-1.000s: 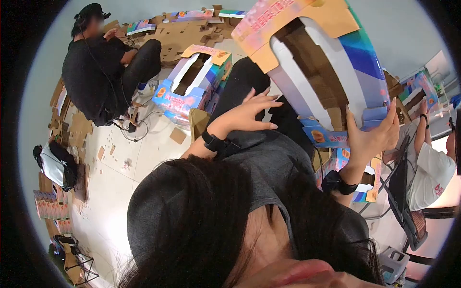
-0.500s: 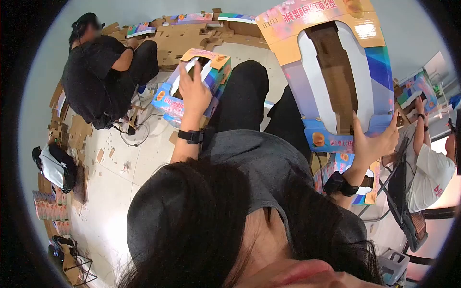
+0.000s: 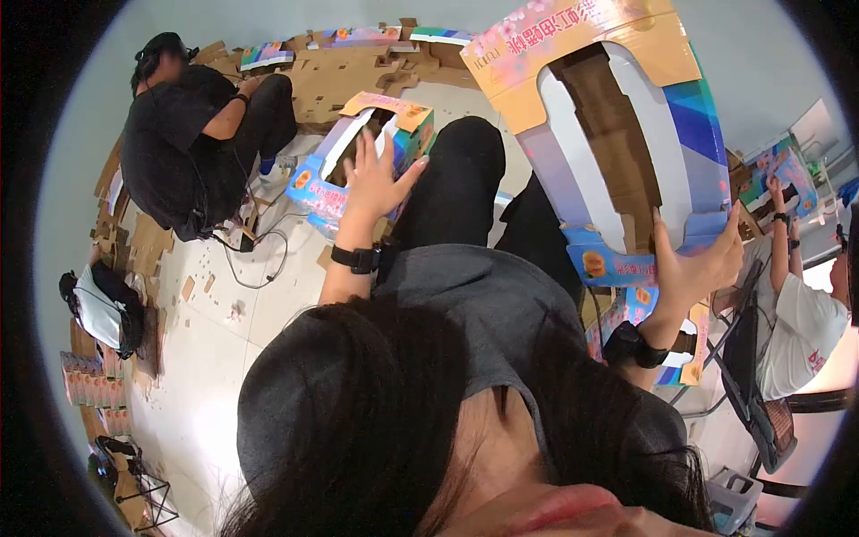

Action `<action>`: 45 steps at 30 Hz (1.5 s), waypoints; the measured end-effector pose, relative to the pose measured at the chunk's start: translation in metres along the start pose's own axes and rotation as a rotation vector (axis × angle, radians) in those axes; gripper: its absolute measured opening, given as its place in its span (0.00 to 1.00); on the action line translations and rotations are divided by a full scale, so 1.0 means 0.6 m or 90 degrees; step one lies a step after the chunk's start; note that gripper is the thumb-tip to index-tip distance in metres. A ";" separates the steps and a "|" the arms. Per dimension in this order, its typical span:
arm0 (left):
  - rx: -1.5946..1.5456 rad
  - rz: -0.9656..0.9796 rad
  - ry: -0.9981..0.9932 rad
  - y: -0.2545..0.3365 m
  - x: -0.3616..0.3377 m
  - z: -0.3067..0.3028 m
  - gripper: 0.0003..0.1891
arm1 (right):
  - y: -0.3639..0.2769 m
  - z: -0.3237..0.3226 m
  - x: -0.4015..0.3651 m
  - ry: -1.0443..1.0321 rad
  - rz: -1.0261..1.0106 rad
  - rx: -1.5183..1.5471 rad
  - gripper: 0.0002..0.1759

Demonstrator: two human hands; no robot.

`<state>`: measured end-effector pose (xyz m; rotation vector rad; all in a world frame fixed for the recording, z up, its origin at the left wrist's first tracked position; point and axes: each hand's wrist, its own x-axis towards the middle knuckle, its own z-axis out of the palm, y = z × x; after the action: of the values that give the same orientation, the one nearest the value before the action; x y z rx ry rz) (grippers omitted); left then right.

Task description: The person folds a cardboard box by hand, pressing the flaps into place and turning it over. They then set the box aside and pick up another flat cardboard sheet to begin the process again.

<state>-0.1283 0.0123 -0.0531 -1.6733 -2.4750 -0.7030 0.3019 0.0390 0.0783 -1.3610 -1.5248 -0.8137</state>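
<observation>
The right hand (image 3: 693,268) is reaching up, arm bent, its grip clamping the lower edge of the raised carton (image 3: 626,125) (cut-out side facing the camera). The left hand (image 3: 371,183) is stretching forward, fingers spreading apart, touching the open top of the floor carton (image 3: 313,183) beside the person's knee (image 3: 456,170). A person in black (image 3: 179,134) is sitting beyond, amid cardboard scraps (image 3: 340,72).

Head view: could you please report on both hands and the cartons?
Left hand open on floor carton. Right hand grips raised carton. Knee beside floor carton.
</observation>
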 end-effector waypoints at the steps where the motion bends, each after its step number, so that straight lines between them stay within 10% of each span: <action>1: -0.080 0.102 0.092 0.015 0.003 -0.012 0.50 | -0.001 0.000 -0.001 -0.004 0.000 0.000 0.59; 4: -0.365 0.333 -0.044 0.044 0.004 0.018 0.52 | 0.003 0.008 0.004 -0.011 0.013 0.009 0.59; 11: -0.153 0.546 -0.219 0.083 -0.073 -0.027 0.62 | 0.004 0.008 0.003 -0.005 0.017 -0.002 0.58; 23: -0.048 0.339 -0.021 0.053 -0.014 -0.005 0.56 | 0.010 0.012 -0.001 -0.003 0.035 -0.037 0.58; 30: 0.033 0.225 -0.277 0.086 -0.048 -0.143 0.29 | 0.016 0.015 -0.004 -0.004 0.049 -0.023 0.58; 35: -0.260 0.365 0.070 0.067 -0.027 -0.058 0.41 | 0.018 0.014 -0.001 -0.012 0.049 -0.031 0.59; 38: -0.174 0.511 -0.071 0.089 -0.067 -0.033 0.42 | 0.023 0.016 -0.004 -0.021 0.052 -0.040 0.59; 40: -0.328 0.683 -0.555 0.105 -0.047 -0.066 0.33 | 0.025 0.016 0.000 -0.025 0.056 -0.033 0.59; 42: -0.659 0.296 -0.980 0.111 -0.055 -0.105 0.20 | 0.027 0.017 0.000 -0.020 0.051 -0.039 0.59; 43: -0.662 0.543 -0.685 0.109 -0.039 -0.104 0.20 | 0.027 0.018 -0.001 -0.018 0.048 -0.040 0.59; 45: -0.623 0.410 -0.235 0.114 -0.030 -0.107 0.34 | 0.023 0.017 -0.004 -0.005 0.041 -0.063 0.59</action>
<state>-0.0718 -0.0088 0.0212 -2.9056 -1.5411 -1.7620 0.3131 0.0496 0.0709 -1.4794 -1.4560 -0.8530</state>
